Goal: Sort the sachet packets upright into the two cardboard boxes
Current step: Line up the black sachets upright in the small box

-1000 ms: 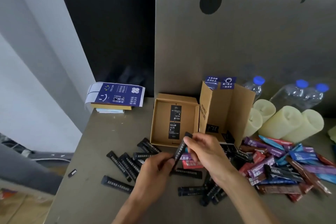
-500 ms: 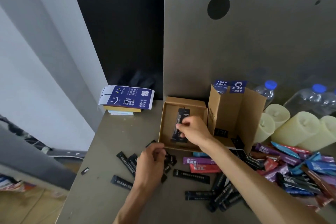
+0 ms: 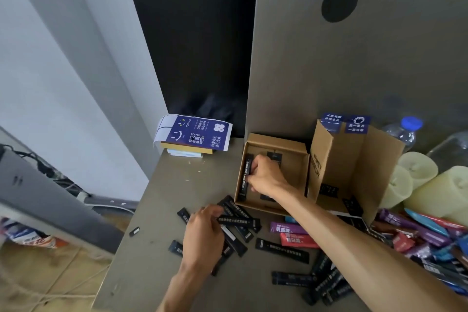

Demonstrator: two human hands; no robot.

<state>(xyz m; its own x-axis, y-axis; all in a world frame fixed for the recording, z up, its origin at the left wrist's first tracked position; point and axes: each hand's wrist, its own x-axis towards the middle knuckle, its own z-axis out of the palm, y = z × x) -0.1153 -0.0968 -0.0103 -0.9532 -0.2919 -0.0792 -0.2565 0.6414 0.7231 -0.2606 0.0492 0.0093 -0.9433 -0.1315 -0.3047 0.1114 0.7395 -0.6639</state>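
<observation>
A low open cardboard box stands at the back of the table. Inside it my right hand holds a black sachet on its edge against the box's left wall. A taller cardboard box with raised flaps stands to its right, a few black sachets at its bottom. In front of the low box my left hand pinches another black sachet among several loose black sachets lying flat. Coloured sachets are heaped at the right.
A stack of books under a blue printed sheet lies at the back left. Pale pillar candles and water bottles crowd the back right. A tall grey panel rises behind the boxes. The table's left edge drops to a cluttered floor.
My right hand carried the black sachet from above the pile into the low box and set it at the left wall. My left hand dropped onto the pile and picked up another sachet.
</observation>
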